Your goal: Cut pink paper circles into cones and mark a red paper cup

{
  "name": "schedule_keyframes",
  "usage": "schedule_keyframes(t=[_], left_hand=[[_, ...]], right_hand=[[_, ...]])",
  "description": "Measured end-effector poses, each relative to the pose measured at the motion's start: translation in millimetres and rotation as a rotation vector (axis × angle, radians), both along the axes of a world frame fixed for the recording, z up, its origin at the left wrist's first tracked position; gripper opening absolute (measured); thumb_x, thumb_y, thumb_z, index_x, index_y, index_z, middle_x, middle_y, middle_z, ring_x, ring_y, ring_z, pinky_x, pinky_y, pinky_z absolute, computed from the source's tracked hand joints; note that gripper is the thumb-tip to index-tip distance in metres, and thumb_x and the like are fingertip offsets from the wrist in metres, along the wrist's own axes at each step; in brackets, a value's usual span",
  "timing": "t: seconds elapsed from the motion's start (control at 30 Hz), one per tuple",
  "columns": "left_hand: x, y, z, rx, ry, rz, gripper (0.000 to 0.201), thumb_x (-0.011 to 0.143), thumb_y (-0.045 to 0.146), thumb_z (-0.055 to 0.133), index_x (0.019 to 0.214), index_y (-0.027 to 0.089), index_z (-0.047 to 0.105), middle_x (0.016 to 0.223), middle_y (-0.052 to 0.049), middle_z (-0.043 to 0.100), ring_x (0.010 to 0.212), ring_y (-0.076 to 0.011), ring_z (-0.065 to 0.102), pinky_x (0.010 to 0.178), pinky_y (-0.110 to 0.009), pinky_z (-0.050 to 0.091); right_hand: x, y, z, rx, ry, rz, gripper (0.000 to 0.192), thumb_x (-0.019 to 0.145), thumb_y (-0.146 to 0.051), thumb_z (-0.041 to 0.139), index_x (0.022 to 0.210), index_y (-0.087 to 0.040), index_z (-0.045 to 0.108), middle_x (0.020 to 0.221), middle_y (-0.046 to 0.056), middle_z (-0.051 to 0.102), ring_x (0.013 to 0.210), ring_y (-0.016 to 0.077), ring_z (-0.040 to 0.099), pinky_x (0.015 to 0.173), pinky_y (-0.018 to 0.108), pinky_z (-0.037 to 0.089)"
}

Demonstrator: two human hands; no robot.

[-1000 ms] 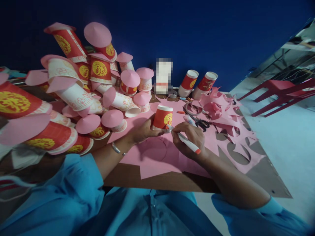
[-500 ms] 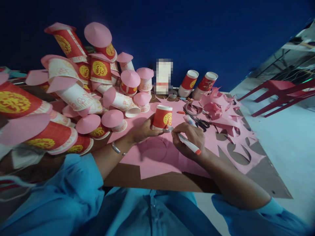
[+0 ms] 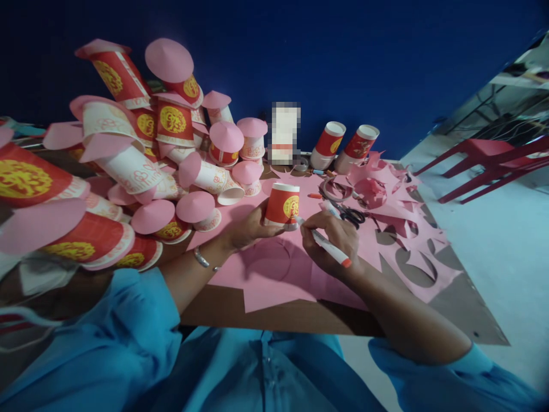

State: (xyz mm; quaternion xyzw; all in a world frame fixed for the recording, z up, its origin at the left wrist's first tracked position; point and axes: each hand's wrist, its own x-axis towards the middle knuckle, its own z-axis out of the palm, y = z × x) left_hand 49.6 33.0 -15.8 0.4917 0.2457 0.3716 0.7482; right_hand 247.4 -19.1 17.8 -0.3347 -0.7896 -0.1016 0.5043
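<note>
My left hand grips a red paper cup with a round yellow emblem, its white base facing up. In my right hand is a white marker with an orange end. The marker's tip points at the cup's lower right side, beside the emblem; whether it touches is hard to tell. Below both hands lies a sheet of pink paper with a faint round outline on it.
At left, several paper cups with pink cone tops are piled up. Scissors, a roll of tape and pink paper scraps lie at right. Two cup stacks stand behind, and a red stool is beyond the table.
The cup has shifted slightly left, and my right hand with the marker has moved slightly right. Both hands keep their hold.
</note>
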Motion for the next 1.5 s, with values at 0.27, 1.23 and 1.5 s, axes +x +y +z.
schedule_keyframes(t=[0.27,1.23,1.5], left_hand=[[1,-2,5.6,-0.036,-0.023,0.003,0.059,0.07,0.021,0.097,0.119,0.019,0.065,0.104,-0.006,0.08,0.104,-0.0245,0.078,0.112,-0.05,0.054],[-2,2,-9.6,-0.003,-0.076,-0.004,0.059,0.076,0.02,0.092,0.127,0.019,0.064,0.115,-0.01,0.08,0.109,-0.0255,0.078,0.109,-0.044,0.056],[-4,3,-14.1,-0.02,-0.07,0.007,0.063,0.077,0.018,0.091,0.133,0.018,0.063,0.116,-0.011,0.079,0.108,-0.0248,0.077,0.106,-0.043,0.056]], right_hand=[[0,-1,0.5,0.011,-0.015,-0.037,0.022,0.085,-0.003,0.063,0.089,-0.024,0.056,0.067,-0.006,0.069,0.053,0.0106,0.064,0.058,0.024,0.047],[-2,-3,-0.3,0.004,-0.026,-0.043,0.02,0.086,-0.005,0.062,0.087,-0.024,0.057,0.066,-0.006,0.067,0.053,0.0105,0.064,0.055,0.023,0.046],[-2,-4,-0.1,0.008,-0.039,-0.065,0.018,0.086,-0.006,0.061,0.085,-0.023,0.056,0.064,-0.006,0.067,0.051,0.0103,0.064,0.054,0.023,0.045]])
